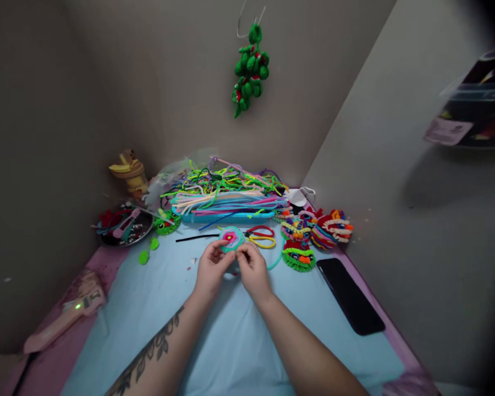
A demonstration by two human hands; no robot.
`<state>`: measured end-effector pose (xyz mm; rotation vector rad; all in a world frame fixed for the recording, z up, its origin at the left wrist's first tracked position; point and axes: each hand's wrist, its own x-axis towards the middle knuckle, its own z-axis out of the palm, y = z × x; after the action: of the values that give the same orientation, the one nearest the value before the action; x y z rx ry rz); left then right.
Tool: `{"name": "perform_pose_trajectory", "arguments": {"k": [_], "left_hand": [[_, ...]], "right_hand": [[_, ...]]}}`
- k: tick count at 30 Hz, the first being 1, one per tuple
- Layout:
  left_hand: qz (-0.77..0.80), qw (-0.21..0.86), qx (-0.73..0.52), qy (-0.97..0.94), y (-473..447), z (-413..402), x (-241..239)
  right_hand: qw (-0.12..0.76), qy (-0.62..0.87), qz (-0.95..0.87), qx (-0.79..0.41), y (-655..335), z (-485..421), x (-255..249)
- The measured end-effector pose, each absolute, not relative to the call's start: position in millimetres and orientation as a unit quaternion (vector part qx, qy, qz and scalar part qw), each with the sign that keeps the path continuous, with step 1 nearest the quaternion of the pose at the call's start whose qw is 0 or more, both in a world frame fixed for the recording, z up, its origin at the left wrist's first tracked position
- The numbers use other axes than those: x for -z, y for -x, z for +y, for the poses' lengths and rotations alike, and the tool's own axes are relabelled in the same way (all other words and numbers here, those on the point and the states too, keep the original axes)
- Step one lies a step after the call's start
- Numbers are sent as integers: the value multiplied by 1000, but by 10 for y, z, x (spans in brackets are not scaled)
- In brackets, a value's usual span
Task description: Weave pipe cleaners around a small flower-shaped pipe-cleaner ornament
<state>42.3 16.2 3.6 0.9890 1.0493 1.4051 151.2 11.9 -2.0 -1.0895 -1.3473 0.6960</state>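
Observation:
In the middle of the head view, my left hand point(213, 265) is closed on the left edge of a round coil of pipe cleaners point(232, 237), turquoise outside with pink and a yellow centre. My right hand point(251, 267) pinches at the coil's lower right edge, its fingertips together. A turquoise pipe cleaner point(277, 260) runs out to the right behind my right hand. Just beyond the coil lie scissors point(266, 236) with red and yellow handles. A black pipe cleaner point(196, 237) lies to the left.
Pipe cleaners point(226, 201) are heaped in a blue tray point(226, 218) at the back. Colourful fuzzy figures point(299, 256) and a black phone point(350, 297) are at right. At left are a glue gun point(66, 322), a metal bowl point(142, 236) and a green figure point(167, 223). Green ornaments point(251, 71) hang above.

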Motion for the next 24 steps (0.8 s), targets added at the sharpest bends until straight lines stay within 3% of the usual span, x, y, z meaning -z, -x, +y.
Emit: {"name": "perform_pose_trajectory", "arguments": {"k": [14, 24], "left_hand": [[493, 432, -588, -474, -433, 114, -65], [506, 389, -581, -505, -427, 101, -74]], "right_hand": [[592, 463, -496, -434, -1513, 101, -58], [598, 460, -469, -459, -1514, 74, -71]]}}
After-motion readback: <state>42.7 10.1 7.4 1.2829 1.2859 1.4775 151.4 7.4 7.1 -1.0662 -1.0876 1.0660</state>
